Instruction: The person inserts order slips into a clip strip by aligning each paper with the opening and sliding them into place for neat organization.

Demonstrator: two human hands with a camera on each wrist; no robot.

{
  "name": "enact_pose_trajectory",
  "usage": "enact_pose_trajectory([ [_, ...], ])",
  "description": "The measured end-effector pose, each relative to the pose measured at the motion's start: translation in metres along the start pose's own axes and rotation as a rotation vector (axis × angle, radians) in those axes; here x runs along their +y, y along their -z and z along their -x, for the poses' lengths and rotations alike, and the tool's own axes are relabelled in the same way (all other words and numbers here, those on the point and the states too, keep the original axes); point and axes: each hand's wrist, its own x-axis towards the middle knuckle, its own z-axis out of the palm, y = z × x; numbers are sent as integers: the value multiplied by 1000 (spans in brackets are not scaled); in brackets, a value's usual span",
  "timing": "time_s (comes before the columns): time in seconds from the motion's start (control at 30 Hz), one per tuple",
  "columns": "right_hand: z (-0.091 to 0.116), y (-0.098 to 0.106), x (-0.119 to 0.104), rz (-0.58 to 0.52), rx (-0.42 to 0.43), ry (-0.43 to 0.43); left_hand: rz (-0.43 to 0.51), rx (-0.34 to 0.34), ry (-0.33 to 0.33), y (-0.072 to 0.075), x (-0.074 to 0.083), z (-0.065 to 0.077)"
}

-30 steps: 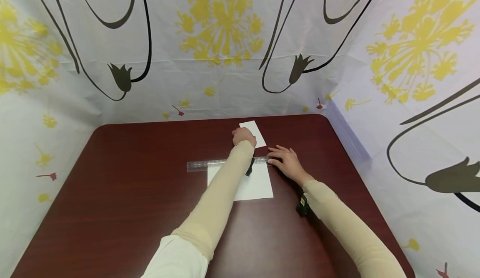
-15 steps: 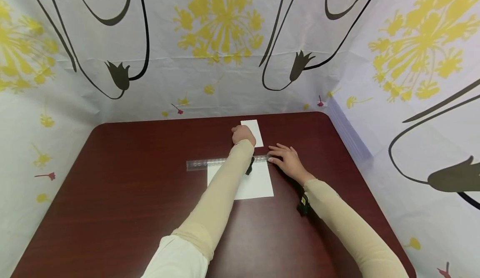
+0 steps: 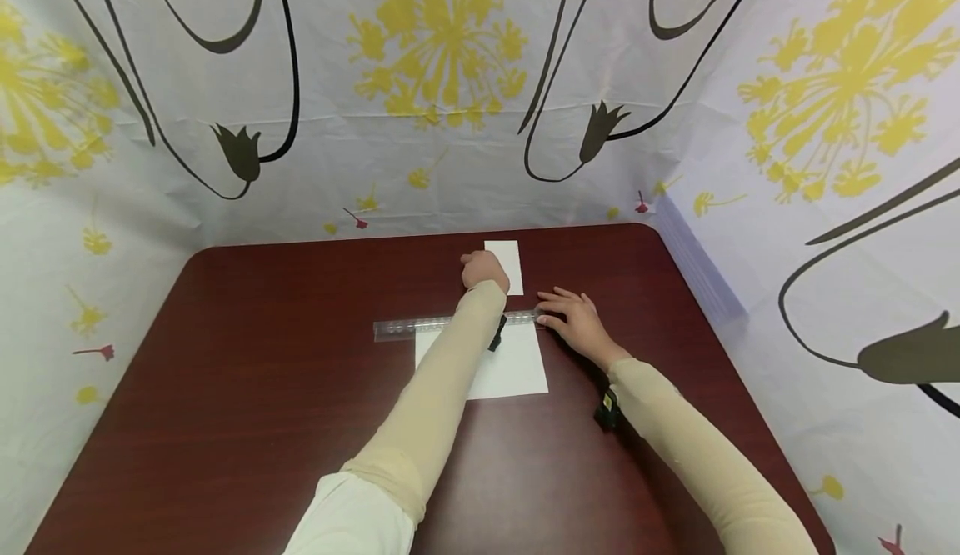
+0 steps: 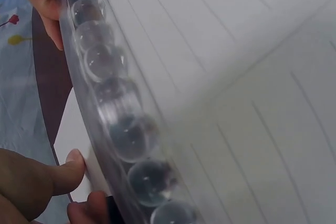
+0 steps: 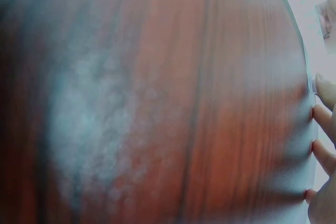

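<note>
In the head view my left hand [image 3: 483, 270] is curled at the left edge of a small white card [image 3: 510, 267] near the table's far edge. The left wrist view shows its thumb lying on the card [image 4: 73, 135]; the other fingers are partly hidden. A clear plastic ruler [image 3: 397, 331] with a row of round shapes lies across the top of a white sheet of paper [image 3: 513, 367]. My right hand [image 3: 573, 322] rests on the ruler's right end with fingers spread. Several thin grey lines mark the paper in the left wrist view. My left forearm covers part of both ruler and sheet.
The dark red-brown table [image 3: 262, 388] has rounded far corners. A white cloth [image 3: 450, 180] with yellow flowers and dark stems hangs behind and along both sides. Black wrist cameras sit on both arms.
The small card has turned from slanted to nearly straight beside my left hand, which has shifted slightly left. My right hand and the ruler have stayed in place.
</note>
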Motion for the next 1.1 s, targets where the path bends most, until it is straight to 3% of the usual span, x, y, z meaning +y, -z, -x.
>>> enact_pose_trajectory([
  [0.67, 1, -1, -2, 19, 9, -13, 33, 49, -44, 1, -9, 5],
  [0.9, 1, -1, -1, 14, 4, -10, -25, 37, -4, 1, -10, 1],
  [1.1, 1, -1, -1, 12, 7, -9, 4, 46, -7, 1, -8, 2],
])
